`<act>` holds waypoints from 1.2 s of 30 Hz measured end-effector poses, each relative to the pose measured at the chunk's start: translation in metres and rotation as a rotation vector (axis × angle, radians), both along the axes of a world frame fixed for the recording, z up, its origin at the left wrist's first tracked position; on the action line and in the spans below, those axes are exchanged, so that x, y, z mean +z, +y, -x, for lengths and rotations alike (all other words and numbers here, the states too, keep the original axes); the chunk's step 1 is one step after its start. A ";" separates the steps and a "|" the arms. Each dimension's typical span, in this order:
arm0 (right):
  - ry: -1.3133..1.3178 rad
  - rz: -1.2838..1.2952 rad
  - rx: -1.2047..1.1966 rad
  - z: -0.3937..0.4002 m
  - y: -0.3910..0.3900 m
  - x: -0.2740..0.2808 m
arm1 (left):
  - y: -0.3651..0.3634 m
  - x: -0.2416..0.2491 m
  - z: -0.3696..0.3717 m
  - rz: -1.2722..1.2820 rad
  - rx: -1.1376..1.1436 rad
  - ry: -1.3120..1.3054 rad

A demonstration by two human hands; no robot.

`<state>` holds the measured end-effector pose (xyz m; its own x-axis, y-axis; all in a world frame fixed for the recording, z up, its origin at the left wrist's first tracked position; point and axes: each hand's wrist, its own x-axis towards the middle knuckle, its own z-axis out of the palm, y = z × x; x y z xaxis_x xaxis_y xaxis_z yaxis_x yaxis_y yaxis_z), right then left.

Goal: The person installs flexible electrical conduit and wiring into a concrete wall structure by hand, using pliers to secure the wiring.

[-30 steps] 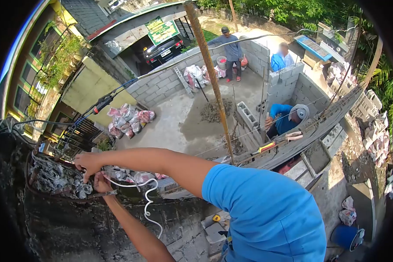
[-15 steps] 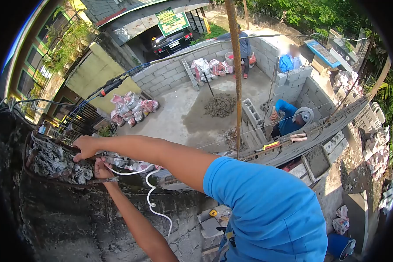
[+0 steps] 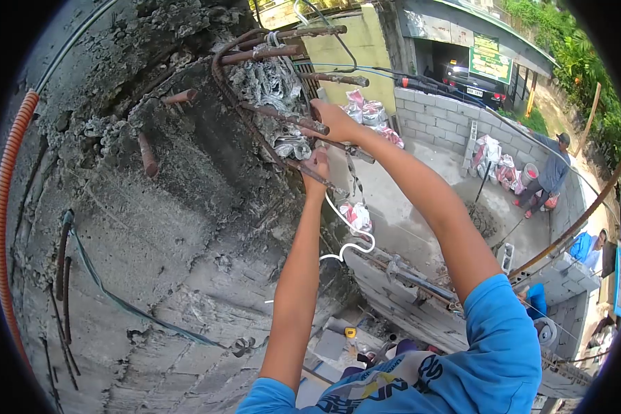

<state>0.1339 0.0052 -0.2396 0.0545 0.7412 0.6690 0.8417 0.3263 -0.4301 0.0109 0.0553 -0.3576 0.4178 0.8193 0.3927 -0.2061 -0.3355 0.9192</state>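
Note:
My left hand (image 3: 316, 165) is closed just below a rusty rebar frame (image 3: 272, 148), with a white cable (image 3: 360, 246) running out from it and hanging in loose bends. Just above, my right hand (image 3: 334, 124) reaches to the far side of the rebar, fingers curled. What its fingertips hold is hidden behind the bars. Crumpled grey plastic sheeting (image 3: 265, 86) is stuffed inside the rebar frame, beside both hands.
Rusty rebar stubs (image 3: 148, 155) jut from the rough concrete wall (image 3: 179, 228). Orange corrugated conduit (image 3: 10, 172) runs at left. Below are a yellow tape measure (image 3: 350, 332), a block wall (image 3: 435, 117), filled sacks (image 3: 488, 153) and a standing person (image 3: 550, 169).
My view has swung left and down toward the concrete wall, so the scene shifts right. Both hands stay by the rebar, and the white cable still hangs from my left hand.

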 end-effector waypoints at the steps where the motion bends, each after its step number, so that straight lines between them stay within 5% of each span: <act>1: -0.030 -0.018 0.028 -0.001 -0.005 -0.001 | 0.000 0.000 -0.002 -0.002 0.027 0.014; 11: -0.110 -0.142 0.102 -0.022 0.000 -0.013 | 0.011 0.003 -0.024 -0.049 0.105 -0.015; 15: 0.137 -0.070 0.122 -0.024 0.000 -0.006 | 0.005 0.010 -0.027 -0.108 0.077 -0.063; 18: 0.079 0.073 0.161 -0.033 -0.003 0.004 | 0.012 0.007 -0.033 -0.188 0.132 -0.065; 22: -0.092 -0.069 0.217 -0.040 0.019 -0.012 | 0.001 0.017 -0.040 0.004 0.163 -0.129; 27: 0.321 0.202 0.493 -0.062 0.035 -0.011 | -0.011 0.028 -0.040 0.258 -0.109 -0.212; 36: -0.021 -0.021 0.339 -0.075 0.056 -0.013 | -0.004 0.013 -0.057 -0.150 -0.046 -0.158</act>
<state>0.2090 0.0612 -0.2526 -0.2061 0.7010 0.6827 0.6926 0.5974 -0.4043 0.0679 0.0514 -0.3446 0.3771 0.7282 0.5723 -0.3617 -0.4530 0.8148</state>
